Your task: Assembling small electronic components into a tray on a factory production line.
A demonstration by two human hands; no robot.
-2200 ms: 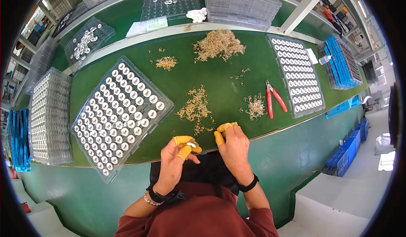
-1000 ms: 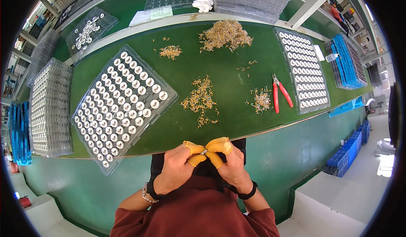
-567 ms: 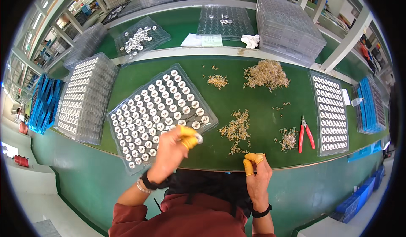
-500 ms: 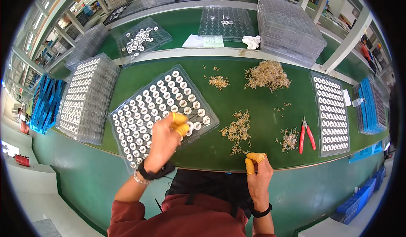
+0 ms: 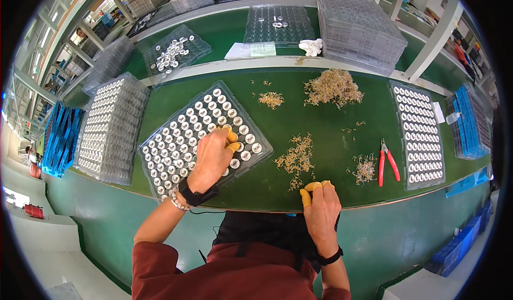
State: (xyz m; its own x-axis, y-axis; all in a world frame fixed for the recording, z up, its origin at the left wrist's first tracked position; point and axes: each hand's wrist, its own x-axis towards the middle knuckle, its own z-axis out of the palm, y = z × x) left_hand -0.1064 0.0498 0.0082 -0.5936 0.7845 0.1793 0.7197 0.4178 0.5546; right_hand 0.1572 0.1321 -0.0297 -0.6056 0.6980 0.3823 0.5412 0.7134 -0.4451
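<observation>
Yellow finger cots cover the thumb and fingertip of my left hand (image 5: 212,154), which reaches over a clear plastic tray (image 5: 263,157). Rows of round white-rimmed parts (image 5: 249,138) fill this tray, which lies askew. My left fingers are bent toward each other among those parts; whatever they grip is hidden. My right hand (image 5: 322,210), also with yellow cots, rests at the table's near edge with fingers pinched together; anything in them is too small to name. Just beyond it lies a loose heap of small wire-legged components (image 5: 295,158).
Red-handled pliers (image 5: 388,162) lie right of a small component pile (image 5: 365,168). A larger pile (image 5: 334,88) sits farther back. Another filled tray (image 5: 418,134) is at the right, stacked trays (image 5: 109,129) at the left. Empty-looking trays (image 5: 358,30) are stacked on the rear shelf.
My left hand has moved slightly up and away from the tray's near right edge, deeper among the round parts. My right hand stays pinched at the table edge. The view has shifted slightly.
</observation>
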